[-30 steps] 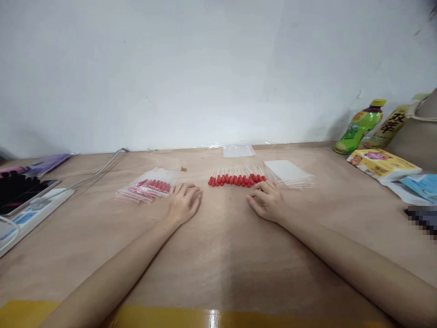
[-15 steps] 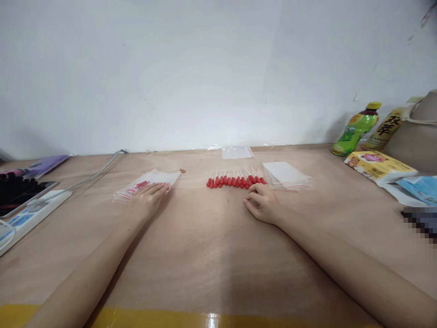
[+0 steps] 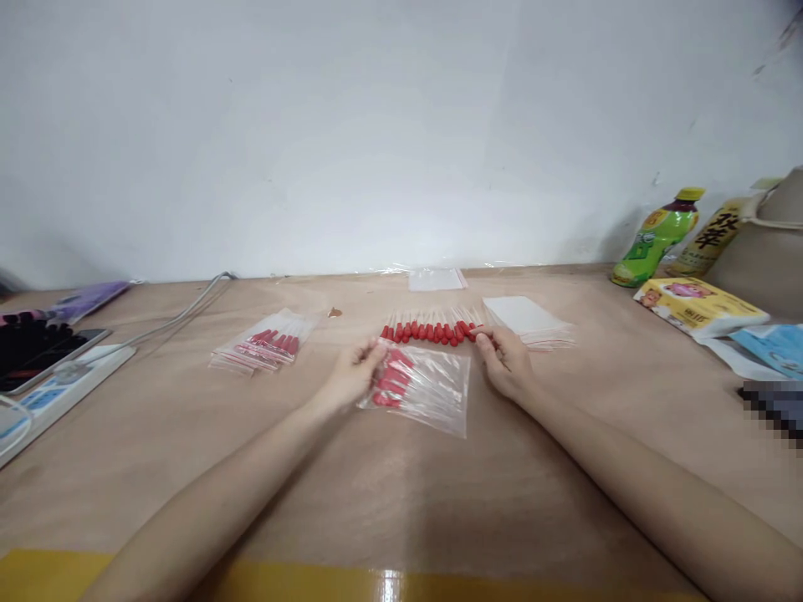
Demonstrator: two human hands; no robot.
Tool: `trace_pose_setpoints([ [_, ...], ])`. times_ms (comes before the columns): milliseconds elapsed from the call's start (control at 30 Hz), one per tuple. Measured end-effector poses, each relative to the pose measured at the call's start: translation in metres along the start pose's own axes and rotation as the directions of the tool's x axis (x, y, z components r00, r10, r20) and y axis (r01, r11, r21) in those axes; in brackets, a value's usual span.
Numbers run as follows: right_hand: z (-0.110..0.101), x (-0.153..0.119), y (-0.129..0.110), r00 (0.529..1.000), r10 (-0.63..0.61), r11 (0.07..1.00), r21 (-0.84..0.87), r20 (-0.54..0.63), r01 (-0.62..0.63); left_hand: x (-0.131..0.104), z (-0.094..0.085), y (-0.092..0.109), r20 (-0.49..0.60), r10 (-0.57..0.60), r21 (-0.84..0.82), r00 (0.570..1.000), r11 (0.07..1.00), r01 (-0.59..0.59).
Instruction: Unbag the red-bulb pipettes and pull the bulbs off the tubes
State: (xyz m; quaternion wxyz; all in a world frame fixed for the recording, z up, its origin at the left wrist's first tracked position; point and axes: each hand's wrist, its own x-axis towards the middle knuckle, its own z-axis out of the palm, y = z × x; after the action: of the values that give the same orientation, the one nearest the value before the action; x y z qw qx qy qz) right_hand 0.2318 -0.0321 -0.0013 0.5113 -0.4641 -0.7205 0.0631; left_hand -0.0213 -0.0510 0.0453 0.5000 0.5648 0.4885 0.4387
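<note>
My left hand (image 3: pixel 359 369) pinches the left edge of a clear zip bag (image 3: pixel 432 391), which holds several red-bulbed droppers with thin clear stems. The bag is tilted in front of a row of similar loose droppers (image 3: pixel 430 333), their red ends toward me. At the right end of that row, my right hand (image 3: pixel 507 361) has thumb and forefinger closed at the last red bulb. To the left lies a stack of zip bags (image 3: pixel 267 343) with red-bulbed droppers inside. A pile of flat bags (image 3: pixel 530 321) rests just beyond my right hand.
Another flat bag (image 3: pixel 437 279) lies near the wall. On the left are a power strip (image 3: pixel 94 372) with a grey cable and a tray of black items (image 3: pixel 38 351). A green bottle (image 3: pixel 658 242), a yellow tissue pack (image 3: pixel 699 305) and a blue packet (image 3: pixel 774 344) stand on the right.
My left hand has left the stack on the left and moved right, carrying one filled bag to the middle. My right hand has shifted slightly right, its fingers at the row's end.
</note>
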Motion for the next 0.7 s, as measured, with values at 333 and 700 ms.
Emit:
trace_pose_setpoints([
  [333, -0.004, -0.002, -0.002, 0.985, -0.042, 0.991, -0.122, 0.168, 0.063, 0.016, 0.038, -0.022, 0.071, -0.21, -0.129, 0.975, 0.967, 0.218],
  [700, 0.004, 0.001, -0.027, 0.935, -0.196, 0.955, -0.161, 0.294, 0.25, 0.005, 0.025, -0.018, 0.14, -0.334, -0.08, 0.932, 0.934, 0.347],
])
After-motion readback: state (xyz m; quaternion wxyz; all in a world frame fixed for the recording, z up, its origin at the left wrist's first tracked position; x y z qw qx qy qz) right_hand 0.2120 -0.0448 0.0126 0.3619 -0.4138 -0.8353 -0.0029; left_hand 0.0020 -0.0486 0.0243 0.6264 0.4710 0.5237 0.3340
